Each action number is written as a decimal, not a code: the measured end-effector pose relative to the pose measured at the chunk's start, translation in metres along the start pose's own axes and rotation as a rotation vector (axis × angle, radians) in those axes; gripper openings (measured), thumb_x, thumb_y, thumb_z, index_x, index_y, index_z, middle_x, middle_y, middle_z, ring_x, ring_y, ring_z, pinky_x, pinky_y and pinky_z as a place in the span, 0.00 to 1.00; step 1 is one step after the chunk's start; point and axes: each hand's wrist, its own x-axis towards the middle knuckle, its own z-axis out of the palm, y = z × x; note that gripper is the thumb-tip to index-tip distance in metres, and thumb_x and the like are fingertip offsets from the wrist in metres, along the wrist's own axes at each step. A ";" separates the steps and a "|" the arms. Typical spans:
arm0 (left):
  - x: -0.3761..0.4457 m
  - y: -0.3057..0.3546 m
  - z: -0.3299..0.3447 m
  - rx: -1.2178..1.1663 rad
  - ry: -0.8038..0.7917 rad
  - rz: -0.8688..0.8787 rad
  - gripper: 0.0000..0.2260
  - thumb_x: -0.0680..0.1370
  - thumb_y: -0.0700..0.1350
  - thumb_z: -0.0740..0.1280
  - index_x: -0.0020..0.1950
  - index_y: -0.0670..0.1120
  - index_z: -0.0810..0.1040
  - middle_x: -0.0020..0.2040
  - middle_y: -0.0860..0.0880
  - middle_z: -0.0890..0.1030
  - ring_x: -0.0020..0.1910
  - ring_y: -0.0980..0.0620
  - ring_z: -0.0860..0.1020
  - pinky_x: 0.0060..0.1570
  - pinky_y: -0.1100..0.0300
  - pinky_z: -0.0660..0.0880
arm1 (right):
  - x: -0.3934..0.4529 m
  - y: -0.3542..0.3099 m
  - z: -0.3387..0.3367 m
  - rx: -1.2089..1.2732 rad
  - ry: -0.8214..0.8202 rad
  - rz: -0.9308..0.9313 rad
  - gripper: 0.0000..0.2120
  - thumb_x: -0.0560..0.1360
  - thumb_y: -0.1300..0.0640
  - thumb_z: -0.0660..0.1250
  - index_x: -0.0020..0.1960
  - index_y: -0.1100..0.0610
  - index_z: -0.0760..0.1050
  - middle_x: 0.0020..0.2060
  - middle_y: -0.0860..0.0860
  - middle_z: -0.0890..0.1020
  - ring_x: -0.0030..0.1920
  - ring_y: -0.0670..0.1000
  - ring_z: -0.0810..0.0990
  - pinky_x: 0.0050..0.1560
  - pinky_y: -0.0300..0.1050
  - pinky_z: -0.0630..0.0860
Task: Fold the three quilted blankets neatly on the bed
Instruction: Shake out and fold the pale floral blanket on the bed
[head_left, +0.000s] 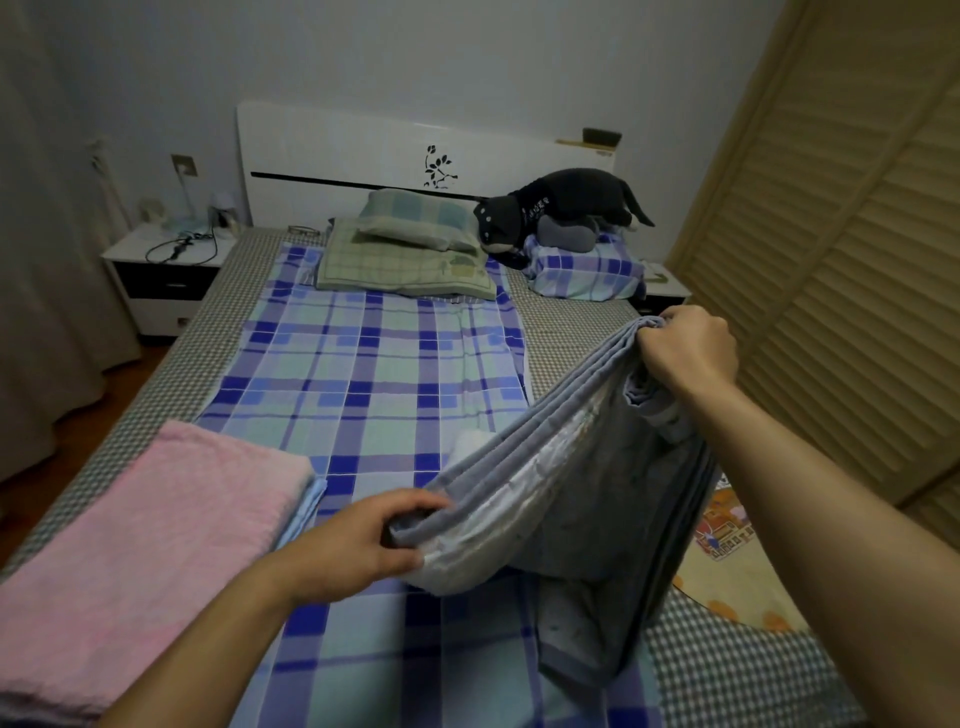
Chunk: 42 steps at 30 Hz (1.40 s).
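The grey blanket hangs doubled between both hands — the right hand, raised and farther off, has its grip closed on one gathered end, and the left hand, low and nearer, pinches the other. Its long axis slopes up to the right, with the slack trailing onto the bed (beside the folded pink blanket).

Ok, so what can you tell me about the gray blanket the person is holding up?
The gray blanket is soft, quilted-looking cloth, folded into several layers, gray-blue outside with a paler, whitish side showing along the folds. It is lifted over the plaid sheet, slanting up toward the right. The left hand grips its lower bunched end, and the right hand grips its upper end. The middle sags between them, and the rest hangs down, its bottom draped on the bed.
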 end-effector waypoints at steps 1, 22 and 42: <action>0.000 0.000 0.002 -0.030 -0.070 -0.017 0.24 0.74 0.37 0.73 0.66 0.57 0.78 0.57 0.64 0.77 0.58 0.62 0.76 0.59 0.68 0.73 | 0.000 -0.001 0.001 0.012 -0.004 0.006 0.12 0.73 0.51 0.62 0.47 0.55 0.81 0.43 0.56 0.82 0.44 0.60 0.78 0.40 0.46 0.71; -0.024 -0.029 0.075 0.609 0.724 0.362 0.11 0.80 0.47 0.68 0.44 0.41 0.82 0.45 0.45 0.78 0.42 0.46 0.77 0.43 0.54 0.76 | 0.000 -0.008 0.026 0.005 0.005 0.104 0.13 0.76 0.51 0.62 0.55 0.54 0.81 0.50 0.56 0.82 0.48 0.59 0.79 0.42 0.47 0.73; -0.024 -0.031 0.047 0.791 0.521 0.402 0.19 0.77 0.34 0.61 0.65 0.47 0.77 0.64 0.45 0.77 0.52 0.44 0.80 0.47 0.52 0.79 | -0.006 0.000 0.024 -0.013 -0.025 0.103 0.13 0.73 0.50 0.63 0.50 0.57 0.80 0.51 0.60 0.82 0.52 0.63 0.79 0.45 0.48 0.72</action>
